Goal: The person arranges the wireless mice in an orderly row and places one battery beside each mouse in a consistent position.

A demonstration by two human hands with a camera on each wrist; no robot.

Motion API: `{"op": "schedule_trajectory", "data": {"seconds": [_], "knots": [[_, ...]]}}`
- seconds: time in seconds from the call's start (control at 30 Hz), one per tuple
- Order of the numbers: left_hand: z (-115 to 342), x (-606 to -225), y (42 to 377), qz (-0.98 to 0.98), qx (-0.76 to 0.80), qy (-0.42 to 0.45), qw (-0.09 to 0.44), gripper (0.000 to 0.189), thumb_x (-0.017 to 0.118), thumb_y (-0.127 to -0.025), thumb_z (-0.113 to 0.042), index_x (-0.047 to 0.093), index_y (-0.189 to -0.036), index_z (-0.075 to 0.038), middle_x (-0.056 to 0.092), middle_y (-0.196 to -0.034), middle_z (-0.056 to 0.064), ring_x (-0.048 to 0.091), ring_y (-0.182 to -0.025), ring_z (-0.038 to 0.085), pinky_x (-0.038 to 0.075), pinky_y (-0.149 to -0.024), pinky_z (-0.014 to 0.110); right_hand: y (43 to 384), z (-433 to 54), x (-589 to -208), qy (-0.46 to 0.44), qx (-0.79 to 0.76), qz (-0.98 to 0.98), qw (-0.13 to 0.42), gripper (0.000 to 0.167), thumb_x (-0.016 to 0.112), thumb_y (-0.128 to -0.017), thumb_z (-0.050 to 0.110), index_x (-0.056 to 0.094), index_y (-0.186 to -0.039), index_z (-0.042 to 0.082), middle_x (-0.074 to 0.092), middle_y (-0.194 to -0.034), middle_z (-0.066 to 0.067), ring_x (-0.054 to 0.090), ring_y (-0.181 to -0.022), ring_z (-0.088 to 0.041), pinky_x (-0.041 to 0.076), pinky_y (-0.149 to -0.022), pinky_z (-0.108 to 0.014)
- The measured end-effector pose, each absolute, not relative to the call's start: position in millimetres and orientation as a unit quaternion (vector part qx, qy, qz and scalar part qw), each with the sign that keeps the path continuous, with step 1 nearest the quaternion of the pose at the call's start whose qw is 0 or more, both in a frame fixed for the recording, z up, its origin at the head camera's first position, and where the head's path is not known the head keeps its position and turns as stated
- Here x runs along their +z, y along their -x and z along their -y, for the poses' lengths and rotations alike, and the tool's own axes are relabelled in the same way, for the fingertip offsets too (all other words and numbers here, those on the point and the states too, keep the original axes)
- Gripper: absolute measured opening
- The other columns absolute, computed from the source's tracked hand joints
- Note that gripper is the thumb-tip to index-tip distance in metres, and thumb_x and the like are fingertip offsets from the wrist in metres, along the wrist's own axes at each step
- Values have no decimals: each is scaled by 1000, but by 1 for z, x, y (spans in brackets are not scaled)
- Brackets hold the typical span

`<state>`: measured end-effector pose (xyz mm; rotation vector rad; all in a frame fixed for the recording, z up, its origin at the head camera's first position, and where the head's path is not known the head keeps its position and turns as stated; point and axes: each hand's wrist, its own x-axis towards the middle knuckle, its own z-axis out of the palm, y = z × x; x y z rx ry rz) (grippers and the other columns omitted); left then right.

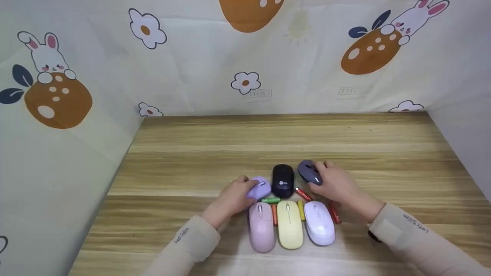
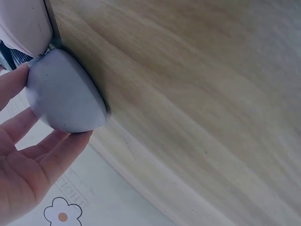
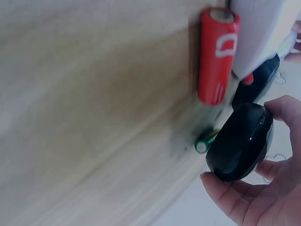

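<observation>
Wood-grain table (image 1: pixel 215 142) before a pale patterned backdrop (image 1: pixel 191 69). Gripped in the left hand (image 1: pixel 233 196), a lilac mouse (image 1: pixel 262 188), just left of a black mouse (image 1: pixel 283 174). Held between thumb and fingers of the right hand (image 1: pixel 337 184), a dark grey mouse (image 1: pixel 307 171), on the black one's other side. Lined up nearer: pink mouse (image 1: pixel 262 232), yellow mouse (image 1: pixel 290 230), white mouse (image 1: pixel 321 230), with an orange battery (image 1: pixel 274 214) and a yellow battery (image 1: pixel 301 211) in the gaps.

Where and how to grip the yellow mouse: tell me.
Take the yellow mouse probably by its rounded rear end, from the near side: that end sticks out past the orange battery and yellow battery, which flank its front half.
</observation>
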<state>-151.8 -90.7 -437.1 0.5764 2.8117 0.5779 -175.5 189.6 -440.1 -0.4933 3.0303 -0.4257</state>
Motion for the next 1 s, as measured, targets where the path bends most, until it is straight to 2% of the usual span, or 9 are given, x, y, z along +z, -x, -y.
{"op": "schedule_trajectory", "data": {"seconds": [0.23, 0.5, 0.8, 1.0], "knots": [[89, -437, 153, -956, 199, -177, 126, 50, 69, -80, -18, 54, -126, -7, 53, -115, 18, 56, -100, 32, 46, -87, 43, 197, -208, -439, 119, -147, -982, 9, 63, 62, -79, 33, 46, -126, -5, 53, -103, -29, 56, -80, -35, 48, -67, -48], [88, -436, 154, -956, 196, -173, 129, 50, 68, -80, -18, 54, -126, -7, 53, -116, 19, 55, -102, 33, 45, -88, 45, 229, -227, -442, 46, -173, -983, 42, 67, 56, -83, 34, 37, -132, -6, 44, -113, -36, 50, -96, -45, 44, -77, -54], [89, -437, 153, -957, 195, -184, 112, 49, 70, -78, -18, 55, -123, -5, 54, -112, 20, 57, -98, 34, 47, -84, 45, 245, -223, -452, 2, -170, -984, 52, 63, 54, -83, 34, 41, -126, -10, 44, -111, -37, 47, -98, -49, 43, -78, -58], [89, -438, 154, -956, 199, -184, 110, 50, 70, -77, -18, 55, -123, -4, 53, -112, 20, 57, -98, 34, 47, -84, 45, 253, -216, -451, -25, -192, -978, 72, 69, 53, -86, 38, 34, -132, -10, 42, -118, -39, 43, -106, -51, 40, -86, -58]]}}
